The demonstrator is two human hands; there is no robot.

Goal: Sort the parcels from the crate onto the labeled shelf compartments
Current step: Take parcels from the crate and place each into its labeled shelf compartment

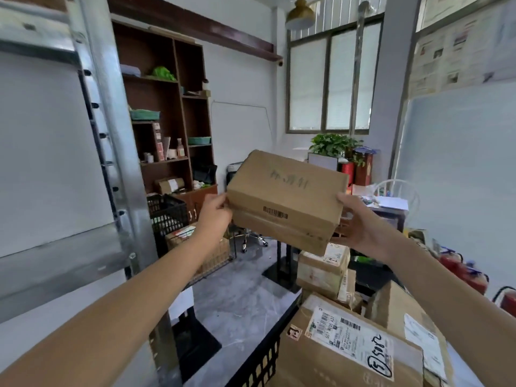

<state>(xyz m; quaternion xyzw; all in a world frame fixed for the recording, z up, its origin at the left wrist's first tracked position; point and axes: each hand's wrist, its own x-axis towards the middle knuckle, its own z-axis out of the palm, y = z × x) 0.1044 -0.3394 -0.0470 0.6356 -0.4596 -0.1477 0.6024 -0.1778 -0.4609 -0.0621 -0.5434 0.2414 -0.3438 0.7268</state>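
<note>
A brown cardboard parcel (287, 196) with a barcode on its near side and dark handwriting on top is held up in mid-air at chest height. My left hand (213, 217) grips its left end. Its right end is gripped by my right hand (360, 223), thumb on top. Below at the right, a black plastic crate (261, 370) holds several more parcels; the nearest (349, 350) has a white label with marker writing. The metal shelf (109, 152) stands at the left, its compartments showing only white panels.
A brown wooden cabinet (170, 115) with small items stands behind the shelf. A second black crate (167, 213) and a box sit on the floor. Stacked parcels (324, 269), a desk, a potted plant (332, 145) and red fire extinguishers (460, 272) fill the right side.
</note>
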